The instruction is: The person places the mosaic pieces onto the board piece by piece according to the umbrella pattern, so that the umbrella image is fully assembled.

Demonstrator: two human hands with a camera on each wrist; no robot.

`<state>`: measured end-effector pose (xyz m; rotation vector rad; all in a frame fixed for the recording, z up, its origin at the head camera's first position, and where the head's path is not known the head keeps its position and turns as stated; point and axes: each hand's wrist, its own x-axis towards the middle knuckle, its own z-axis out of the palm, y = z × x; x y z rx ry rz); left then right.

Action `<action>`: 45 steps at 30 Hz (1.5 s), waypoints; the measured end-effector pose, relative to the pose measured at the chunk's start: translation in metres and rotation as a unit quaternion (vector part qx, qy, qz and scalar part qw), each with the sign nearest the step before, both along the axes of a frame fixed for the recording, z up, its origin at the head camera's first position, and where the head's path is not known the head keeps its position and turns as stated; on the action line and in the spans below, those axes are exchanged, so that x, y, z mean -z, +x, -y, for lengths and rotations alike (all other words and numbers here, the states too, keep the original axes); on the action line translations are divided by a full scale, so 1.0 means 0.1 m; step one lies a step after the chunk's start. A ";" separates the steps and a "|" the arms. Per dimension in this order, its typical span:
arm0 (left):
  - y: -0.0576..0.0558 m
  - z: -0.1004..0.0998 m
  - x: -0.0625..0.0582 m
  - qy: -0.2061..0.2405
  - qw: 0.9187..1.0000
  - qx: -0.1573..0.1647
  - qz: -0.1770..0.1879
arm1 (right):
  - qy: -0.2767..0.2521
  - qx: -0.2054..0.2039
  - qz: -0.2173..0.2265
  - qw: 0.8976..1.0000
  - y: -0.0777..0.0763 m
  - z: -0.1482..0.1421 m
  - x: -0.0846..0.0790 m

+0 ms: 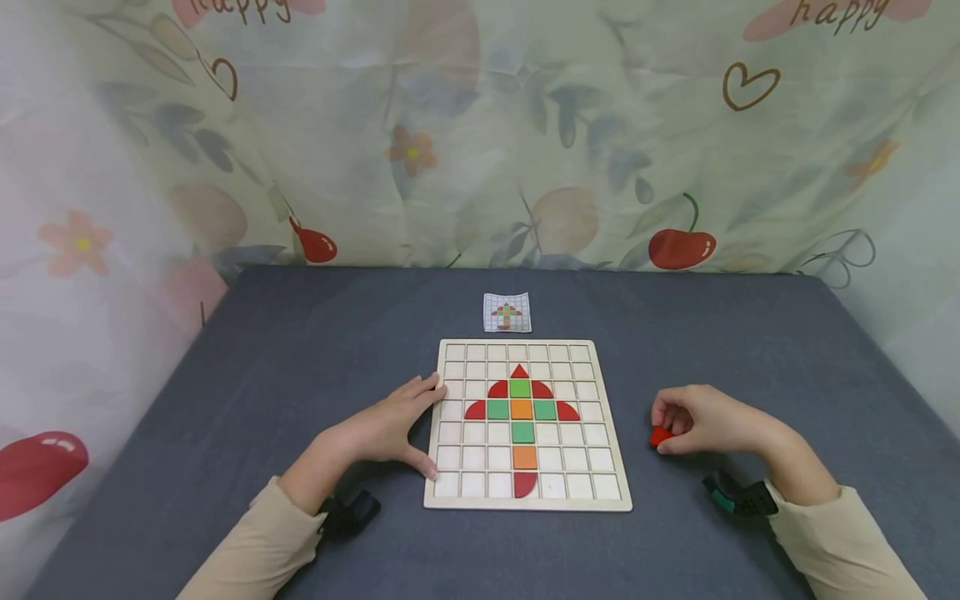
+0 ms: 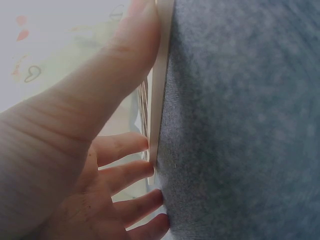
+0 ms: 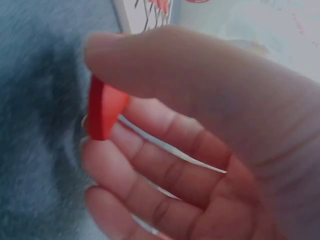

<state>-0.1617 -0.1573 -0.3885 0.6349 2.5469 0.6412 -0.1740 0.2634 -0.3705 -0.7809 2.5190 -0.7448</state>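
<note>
A pale wooden grid board lies on the table, with red, green and orange tiles set in its cells in an arrow-like figure. My left hand rests against the board's left edge, thumb near the lower corner and fingers spread higher up. In the left wrist view, the fingertips reach the board's side. To the right of the board, my right hand pinches a small red tile between thumb and fingers, low over the table. The fingers partly hide the tile's outline.
Behind the board lies a small printed card showing a similar coloured figure on a grid. A dark grey cloth covers the table. A patterned curtain hangs along the far edge. Each wrist wears a dark strapped device.
</note>
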 end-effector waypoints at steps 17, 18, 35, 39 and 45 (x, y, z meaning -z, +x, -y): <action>0.00 -0.01 0.00 -0.001 1.000 0.001 0.004 | -0.053 0.011 -0.069 0.996 0.15 0.45 -0.12; 0.01 -0.01 0.00 -0.001 1.000 0.001 0.004 | -0.056 0.007 -0.068 0.996 0.16 0.48 -0.12; 0.00 0.00 -0.02 0.003 1.000 0.005 0.000 | -0.106 -0.004 -0.096 0.990 0.27 0.80 -0.06; 0.00 -0.01 -0.01 0.003 1.000 0.003 0.003 | -0.113 0.010 -0.091 0.989 0.28 0.88 -0.05; 0.00 -0.01 0.00 0.001 1.000 0.003 0.003 | -0.124 0.021 -0.068 0.990 0.28 0.96 -0.01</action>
